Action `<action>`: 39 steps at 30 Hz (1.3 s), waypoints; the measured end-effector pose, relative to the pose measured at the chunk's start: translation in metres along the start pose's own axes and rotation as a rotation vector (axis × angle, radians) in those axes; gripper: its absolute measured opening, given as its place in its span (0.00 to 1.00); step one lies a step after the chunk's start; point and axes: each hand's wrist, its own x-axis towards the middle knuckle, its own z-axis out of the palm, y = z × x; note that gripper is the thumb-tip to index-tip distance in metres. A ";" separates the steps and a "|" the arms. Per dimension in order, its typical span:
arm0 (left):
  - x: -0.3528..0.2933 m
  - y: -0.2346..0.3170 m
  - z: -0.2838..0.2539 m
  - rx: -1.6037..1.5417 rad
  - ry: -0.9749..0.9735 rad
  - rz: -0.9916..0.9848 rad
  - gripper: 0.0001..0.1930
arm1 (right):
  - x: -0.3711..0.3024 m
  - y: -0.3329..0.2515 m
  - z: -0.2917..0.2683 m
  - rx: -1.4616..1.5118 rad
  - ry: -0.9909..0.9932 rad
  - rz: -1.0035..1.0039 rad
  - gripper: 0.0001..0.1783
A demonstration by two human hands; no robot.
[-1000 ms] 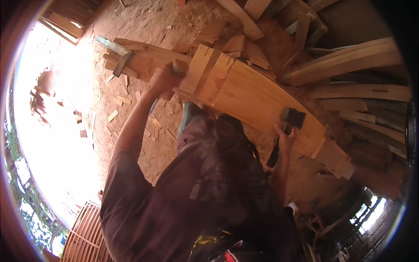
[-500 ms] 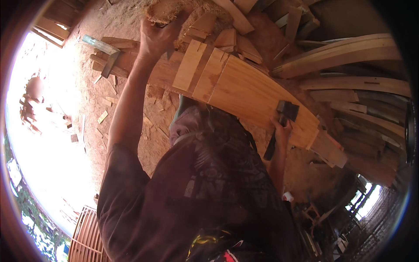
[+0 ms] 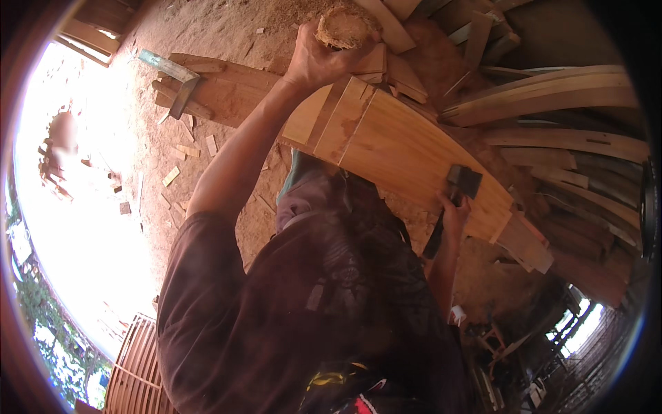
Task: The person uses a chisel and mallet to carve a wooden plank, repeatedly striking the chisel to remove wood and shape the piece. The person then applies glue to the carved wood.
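Observation:
My left hand (image 3: 323,58) is raised above the far edge of the boards, its fingers closed round a rounded wad of straw-coloured fibre (image 3: 345,29). Below it lies a wide, curved wooden panel (image 3: 407,148) made of pale joined boards, slanting down to the right across my front. My right hand (image 3: 453,210) is near the panel's right end and grips a black mallet-like tool (image 3: 465,181). The tool's square head rests over the panel, and its dark handle points down toward me.
A hammer-shaped tool with a worn turquoise handle (image 3: 165,65) lies on a plank at the left. Curved planks (image 3: 552,90) are stacked at the right. Wood offcuts (image 3: 171,176) litter the sandy ground. A slatted wooden piece (image 3: 138,366) stands at the lower left.
My left hand has moved right with the fibre wad, from over the loose offcuts to beyond the panel's far edge. My right hand keeps its hold on the mallet-like tool, nearly still.

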 end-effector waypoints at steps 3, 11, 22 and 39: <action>0.007 -0.023 0.000 -0.007 0.007 0.116 0.14 | -0.011 -0.032 -0.005 0.054 -0.081 0.047 0.24; 0.013 -0.052 0.004 0.130 -0.052 0.163 0.13 | -0.016 -0.039 -0.007 0.120 -0.102 0.061 0.17; 0.011 -0.057 0.012 0.005 -0.033 0.197 0.10 | -0.022 -0.052 -0.006 0.150 -0.083 0.080 0.22; 0.012 -0.063 0.010 0.281 -0.077 0.358 0.11 | -0.012 -0.028 -0.006 0.192 -0.111 0.019 0.23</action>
